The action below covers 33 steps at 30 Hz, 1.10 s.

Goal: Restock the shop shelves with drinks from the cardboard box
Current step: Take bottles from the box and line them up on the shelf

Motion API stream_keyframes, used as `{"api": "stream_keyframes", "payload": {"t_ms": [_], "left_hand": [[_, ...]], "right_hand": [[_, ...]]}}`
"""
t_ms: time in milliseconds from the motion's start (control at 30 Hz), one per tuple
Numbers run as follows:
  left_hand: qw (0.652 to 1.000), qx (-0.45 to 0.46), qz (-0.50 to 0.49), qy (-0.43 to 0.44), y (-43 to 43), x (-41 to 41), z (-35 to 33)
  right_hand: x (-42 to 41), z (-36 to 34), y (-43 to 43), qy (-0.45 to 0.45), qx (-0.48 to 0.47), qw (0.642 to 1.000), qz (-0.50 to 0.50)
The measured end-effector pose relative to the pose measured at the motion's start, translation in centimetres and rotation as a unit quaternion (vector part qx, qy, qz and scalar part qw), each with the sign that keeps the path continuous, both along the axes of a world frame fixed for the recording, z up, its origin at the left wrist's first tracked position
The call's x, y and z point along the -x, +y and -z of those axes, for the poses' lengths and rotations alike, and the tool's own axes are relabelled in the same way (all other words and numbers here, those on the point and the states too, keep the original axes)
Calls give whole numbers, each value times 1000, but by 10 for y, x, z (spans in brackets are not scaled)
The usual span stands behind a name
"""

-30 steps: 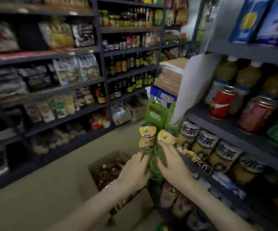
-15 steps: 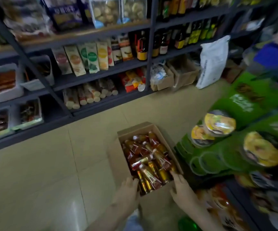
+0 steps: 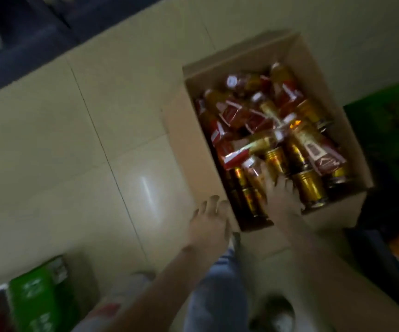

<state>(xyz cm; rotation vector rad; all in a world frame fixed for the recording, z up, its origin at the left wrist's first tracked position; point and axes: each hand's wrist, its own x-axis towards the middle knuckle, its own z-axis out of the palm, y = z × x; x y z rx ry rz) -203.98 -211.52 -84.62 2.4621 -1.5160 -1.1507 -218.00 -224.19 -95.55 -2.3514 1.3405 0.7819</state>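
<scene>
An open cardboard box (image 3: 189,140) stands on the tiled floor below me. It holds several amber drink bottles with red labels (image 3: 253,121) lying jumbled, and gold-capped ones (image 3: 308,188) at its near end. My right hand (image 3: 281,197) reaches into the near end of the box, with its fingers spread over the gold bottles. My left hand (image 3: 209,222) is just outside the box's near left corner, fingers relaxed and holding nothing. The view is blurred.
A green display rack (image 3: 390,130) stands right of the box. A green carton (image 3: 38,291) sits at the lower left. The dark base of a shelf unit (image 3: 26,39) runs along the upper left. My jeans-clad leg (image 3: 217,283) is below the hands.
My view has tilted from the shelves down to the box. Both hands dropped from the green rack to the box, and the right hand has gone in among the bottles.
</scene>
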Motion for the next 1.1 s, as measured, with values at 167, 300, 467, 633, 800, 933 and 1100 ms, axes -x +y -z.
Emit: {"api": "stream_keyframes", "payload": {"t_ms": [167,300,467,633,800,933,1100], "left_hand": [[999,-43,5,22,-7,8,-24],[991,-21,-59,122,-32,30,-92],[943,8,-175,284,-35,72,-221],[946,107,-85,294,-13,121,-352],[931,199,27,306,4,193,-503],[898,275,139,314,5,270,-615],[837,265,310,366,-5,343,-734]], "right_hand": [[6,-53,16,-121,-27,986,112],[17,-166,49,-291,-24,928,231],[54,-316,77,-389,-11,895,219],[130,-457,104,-424,1,881,211],[240,-607,130,-512,-60,816,261],[315,-710,157,-526,9,798,293],[378,-815,197,-570,196,734,312]]}}
